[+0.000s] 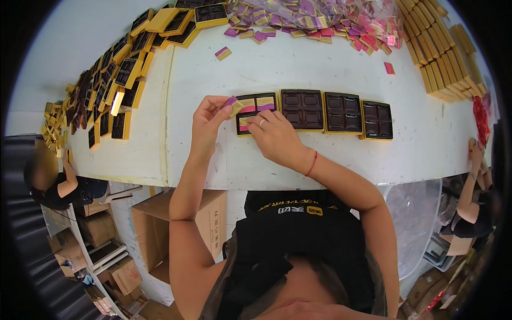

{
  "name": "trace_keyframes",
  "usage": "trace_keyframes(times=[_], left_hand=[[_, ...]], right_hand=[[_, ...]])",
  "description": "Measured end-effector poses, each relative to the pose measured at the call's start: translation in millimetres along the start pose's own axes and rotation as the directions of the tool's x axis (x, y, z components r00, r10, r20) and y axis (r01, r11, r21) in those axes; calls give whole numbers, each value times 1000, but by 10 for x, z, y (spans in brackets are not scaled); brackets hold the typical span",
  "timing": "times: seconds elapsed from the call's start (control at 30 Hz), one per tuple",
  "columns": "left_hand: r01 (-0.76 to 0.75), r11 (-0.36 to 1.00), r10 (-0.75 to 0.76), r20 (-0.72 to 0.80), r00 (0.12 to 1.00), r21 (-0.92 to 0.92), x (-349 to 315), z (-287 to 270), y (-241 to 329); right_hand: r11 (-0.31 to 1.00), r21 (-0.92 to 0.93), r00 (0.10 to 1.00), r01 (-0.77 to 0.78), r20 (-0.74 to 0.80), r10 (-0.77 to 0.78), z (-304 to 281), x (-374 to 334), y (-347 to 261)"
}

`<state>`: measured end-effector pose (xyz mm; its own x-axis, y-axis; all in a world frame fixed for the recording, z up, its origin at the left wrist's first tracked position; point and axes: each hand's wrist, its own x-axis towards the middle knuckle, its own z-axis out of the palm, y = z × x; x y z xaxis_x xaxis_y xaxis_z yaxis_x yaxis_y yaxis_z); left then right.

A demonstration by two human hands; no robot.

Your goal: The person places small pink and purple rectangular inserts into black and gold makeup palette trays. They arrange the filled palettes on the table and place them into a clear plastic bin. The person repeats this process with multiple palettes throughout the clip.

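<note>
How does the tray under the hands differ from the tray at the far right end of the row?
The leftmost tray already holds pink-and-gold packets in its compartments; the rightmost tray shows only dark, bare compartments. The right hand rests on the leftmost tray, while nothing touches the rightmost. Both are square, gold-rimmed, with dark inserts.

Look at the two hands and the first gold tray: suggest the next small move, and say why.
Probably the left hand should lower its packet into the first tray, where the right hand rests. That tray is only partly filled with packets, while the three trays beside it are empty.
</note>
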<state>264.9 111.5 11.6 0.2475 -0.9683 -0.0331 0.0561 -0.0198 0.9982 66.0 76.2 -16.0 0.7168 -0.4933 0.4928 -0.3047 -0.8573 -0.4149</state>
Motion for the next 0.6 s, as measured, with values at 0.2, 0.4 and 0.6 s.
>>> trace_keyframes(times=[0.2,0.4,0.6], left_hand=[[8,999,-7,-9,1000,44,-243,44,17],[55,998,-55,116,992,5,-180,359,64],[-540,354,309,450,838,763,-160,154,74]], right_hand=[[754,576,949,-315,194,248,-495,318,153],[500,774,914,-389,256,314,-532,194,292],[826,477,952,-301,108,285,-444,-213,45]])
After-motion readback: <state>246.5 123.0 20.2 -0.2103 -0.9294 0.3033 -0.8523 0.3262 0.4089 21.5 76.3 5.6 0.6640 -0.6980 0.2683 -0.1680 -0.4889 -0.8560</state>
